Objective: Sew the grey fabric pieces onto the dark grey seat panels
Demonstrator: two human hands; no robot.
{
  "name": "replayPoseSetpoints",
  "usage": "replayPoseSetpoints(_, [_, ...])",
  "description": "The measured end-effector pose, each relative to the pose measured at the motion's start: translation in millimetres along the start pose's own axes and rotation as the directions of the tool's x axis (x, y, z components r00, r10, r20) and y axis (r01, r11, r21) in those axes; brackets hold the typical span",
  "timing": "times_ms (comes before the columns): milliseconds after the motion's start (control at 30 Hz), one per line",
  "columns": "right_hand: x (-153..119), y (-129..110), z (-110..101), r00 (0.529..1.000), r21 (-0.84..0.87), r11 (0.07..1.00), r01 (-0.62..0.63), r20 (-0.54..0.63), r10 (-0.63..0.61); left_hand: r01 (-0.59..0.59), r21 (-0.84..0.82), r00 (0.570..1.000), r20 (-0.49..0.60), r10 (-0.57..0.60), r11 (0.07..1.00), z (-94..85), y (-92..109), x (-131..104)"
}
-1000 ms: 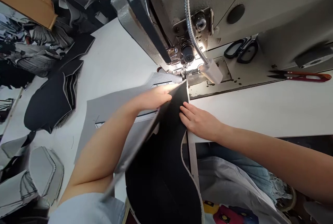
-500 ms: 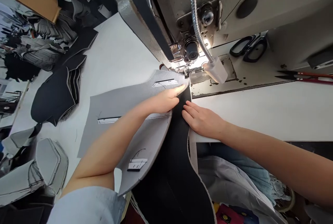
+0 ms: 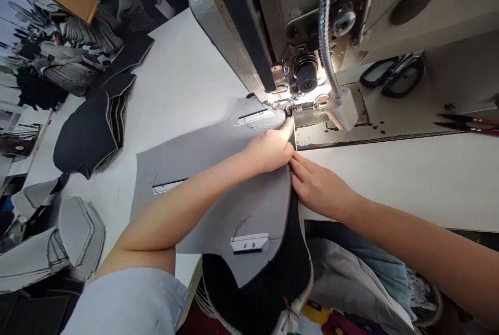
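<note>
The grey panel (image 3: 218, 169) lies over the black piece (image 3: 288, 267), edges matched under my fingertips just before the presser foot (image 3: 286, 105). My left hand (image 3: 271, 148) presses flat; my right hand (image 3: 317, 187) pinches the seam edge. I judge feeding comes next, needing steady alignment.

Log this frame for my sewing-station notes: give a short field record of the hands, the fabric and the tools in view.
left hand: pressing the grey fabric panel near the presser foot
right hand: on the panel's right edge, over the black fabric piece
machine: sewing machine, lamp lit
right of machine: black scissors, red thread snips
far left: stacked cut pieces
</note>
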State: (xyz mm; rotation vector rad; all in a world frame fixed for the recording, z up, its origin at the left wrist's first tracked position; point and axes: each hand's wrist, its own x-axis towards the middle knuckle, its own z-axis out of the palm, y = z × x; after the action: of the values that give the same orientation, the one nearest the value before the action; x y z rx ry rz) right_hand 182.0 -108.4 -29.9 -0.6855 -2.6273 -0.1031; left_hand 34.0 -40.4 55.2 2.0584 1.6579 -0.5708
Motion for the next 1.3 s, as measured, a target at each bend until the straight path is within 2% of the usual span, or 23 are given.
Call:
replayPoseSetpoints(100, [-2, -4, -2, 0.999, 0.007, 0.999, 0.033, -0.01, -0.033, -0.022, 0.079, 0.997, 0.08, 0.016, 0.997, -1.2, 2, -11])
replayPoseSetpoints(200, [-5, -8, -3, 0.999, -0.009, 0.999, 0.038, -0.016, -0.038, 0.003, 0.052, 0.988, 0.152, -0.011, 0.999, -0.8, 0, -16])
replayPoseSetpoints(300, [-6, -8, -4, 0.999, 0.001, 0.999, 0.034, 0.0, -0.034, 0.008, 0.018, 0.993, 0.118, -0.01, 1.0, 0.2, -2, -7])
replayPoseSetpoints(467, [-5, -4, -5, 1.0, 0.043, 0.999, 0.024, 0.016, -0.025, -0.002, 0.059, 1.0, 0.006, 0.002, 0.998, 0.8, 4, 3])
replayPoseSetpoints(567, [-8, 0, -8, 0.995, 0.202, 0.979, 0.03, 0.09, -0.049, -0.03, 0.088, 1.0, 0.0, 0.03, 0.996, 3.9, 8, -7])
replayPoseSetpoints(667, [-13, 7, -13, 0.977, 0.433, 0.901, 0.024, 0.181, -0.113, -0.039, 0.105, 0.997, 0.073, 0.032, 0.994, 8.0, 10, -22])
replayPoseSetpoints(800, [-16, 14, -18, 0.955, 0.55, 0.835, 0.029, 0.232, -0.186, 0.018, 0.074, 0.994, 0.109, -0.026, 0.997, 12.0, 10, -32])
replayPoseSetpoints(900, [-16, 15, -19, 0.946, 0.55, 0.83, 0.094, 0.209, -0.246, 0.029, 0.04, 0.995, 0.097, -0.033, 0.999, 14.7, 8, -32])
replayPoseSetpoints(1133, [-16, 7, -20, 0.923, 0.414, 0.893, 0.174, 0.248, -0.295, -0.069, -0.139, 0.998, 0.003, 0.07, 0.988, 21.6, -5, -27])
replayPoseSetpoints(1300, [-16, 5, -21, 0.921, 0.422, 0.893, 0.159, 0.261, -0.287, -0.058, -0.158, 0.996, 0.052, 0.067, 0.986, 19.1, -5, -21])
